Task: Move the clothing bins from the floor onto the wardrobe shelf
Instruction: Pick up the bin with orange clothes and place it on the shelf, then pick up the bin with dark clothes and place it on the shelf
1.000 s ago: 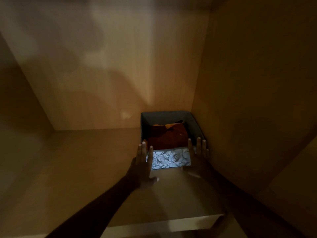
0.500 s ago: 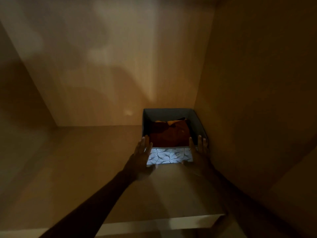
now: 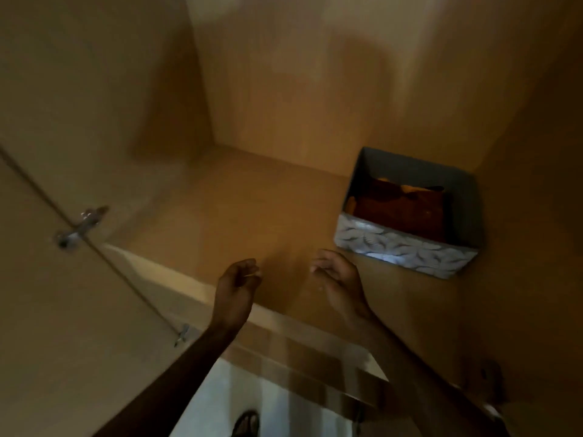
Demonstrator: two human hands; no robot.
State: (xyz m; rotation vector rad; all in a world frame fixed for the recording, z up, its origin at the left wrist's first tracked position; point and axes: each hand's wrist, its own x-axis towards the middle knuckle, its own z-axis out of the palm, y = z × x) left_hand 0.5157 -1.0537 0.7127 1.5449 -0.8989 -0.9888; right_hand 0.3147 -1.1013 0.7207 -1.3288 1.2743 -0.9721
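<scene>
dim, warm-lit wardrobe interior, wood-grain panels all round. the wardrobe shelf (image 3: 239, 222) is a bare tan board with a paler front edge running diagonally from left to lower right. back panel (image 3: 315, 83) and left side panel (image 3: 104, 89) meet in a corner, soft shadows across both. right side wall is darker, in shade. on the left an open door (image 3: 63, 310) with a metal hinge (image 3: 80, 227) near the shelf level and a second small fitting (image 3: 182, 334) lower down. below the shelf edge a pale floor (image 3: 227, 395) shows, with a sandalled foot (image 3: 246, 422) at the bottom edge.

the clothing bin (image 3: 407, 250) sits on the shelf at the right, just beside the right wall and towards the back, a little turned. front face has a white leaf pattern, inner walls grey, folded dark red clothing (image 3: 400, 209) inside with an orange bit showing behind it.

left hand (image 3: 238, 287) hovers over the shelf front, fingers loosely curled, holding nothing. right hand (image 3: 337, 279) is near the bin's front left corner but apart from it, fingers half curled and relaxed, empty too. both forearms reach in from below. frame is slightly motion-blurred.
</scene>
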